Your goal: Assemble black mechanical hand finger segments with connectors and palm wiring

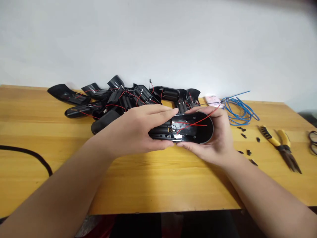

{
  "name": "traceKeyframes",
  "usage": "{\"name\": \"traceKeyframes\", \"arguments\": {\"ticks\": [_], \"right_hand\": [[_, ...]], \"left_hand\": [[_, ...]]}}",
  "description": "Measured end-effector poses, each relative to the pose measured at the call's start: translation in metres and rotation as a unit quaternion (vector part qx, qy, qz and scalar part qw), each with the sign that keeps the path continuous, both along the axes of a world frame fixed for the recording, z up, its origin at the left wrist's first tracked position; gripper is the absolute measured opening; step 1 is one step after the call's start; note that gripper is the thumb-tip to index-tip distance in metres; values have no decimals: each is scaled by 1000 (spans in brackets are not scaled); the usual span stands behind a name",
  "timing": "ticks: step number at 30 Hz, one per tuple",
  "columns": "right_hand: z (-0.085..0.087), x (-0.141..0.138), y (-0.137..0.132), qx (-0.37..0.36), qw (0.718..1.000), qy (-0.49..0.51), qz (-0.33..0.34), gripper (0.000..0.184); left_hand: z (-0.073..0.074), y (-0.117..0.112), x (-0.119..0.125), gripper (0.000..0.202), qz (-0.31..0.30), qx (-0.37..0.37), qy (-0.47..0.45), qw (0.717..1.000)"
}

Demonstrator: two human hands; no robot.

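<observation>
1. Black plastic shell [180,127]: oval, hollow side up, between both hands, in front of the person. Unclear whether touching the wooden table [158,191] below.
2. Left hand [131,130]: grasping the left end of the black plastic shell, fingers across the upper rim, thumb along the lower rim. Firm hold, not released.
3. Right hand [210,138]: cupped around the right end of the black plastic shell, fingers up behind the rim, thumb at the lower edge. Also grasping.
4. Red wires [193,123]: running across the inside of the black plastic shell, one end trailing past the upper rim. Small metal part [177,136] near the lower rim, inside.
5. Pile of black plastic housings [119,99]: tangled with more red wire, just beyond the black plastic shell and to the left.
6. Blue wire coil [239,110]: beyond and to the right. Pale pink packet [212,100]: just beyond, toward the right.
7. Small black pieces [244,135]: scattered right of the black plastic shell. Yellow-handled pliers [279,145]: further right. Dark loop handles [312,142]: far right, at the frame edge.
8. Black cable [27,153]: well left.
</observation>
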State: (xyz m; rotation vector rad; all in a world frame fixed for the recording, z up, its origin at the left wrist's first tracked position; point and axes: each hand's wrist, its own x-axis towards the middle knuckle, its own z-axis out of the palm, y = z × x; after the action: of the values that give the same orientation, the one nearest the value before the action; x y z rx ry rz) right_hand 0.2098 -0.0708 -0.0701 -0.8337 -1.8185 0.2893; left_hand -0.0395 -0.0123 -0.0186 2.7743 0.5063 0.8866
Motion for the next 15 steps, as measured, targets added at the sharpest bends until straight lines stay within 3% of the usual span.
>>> {"name": "traceKeyframes", "arguments": {"ticks": [6,15], "right_hand": [[1,-3,-2,0,1000,-6,-12,77],[3,-4,-3,7,1000,-7,21,78]], "left_hand": [[-3,-1,2,51,-1,3,-26,1000],[-2,5,2,50,-38,-17,-19,999]]}}
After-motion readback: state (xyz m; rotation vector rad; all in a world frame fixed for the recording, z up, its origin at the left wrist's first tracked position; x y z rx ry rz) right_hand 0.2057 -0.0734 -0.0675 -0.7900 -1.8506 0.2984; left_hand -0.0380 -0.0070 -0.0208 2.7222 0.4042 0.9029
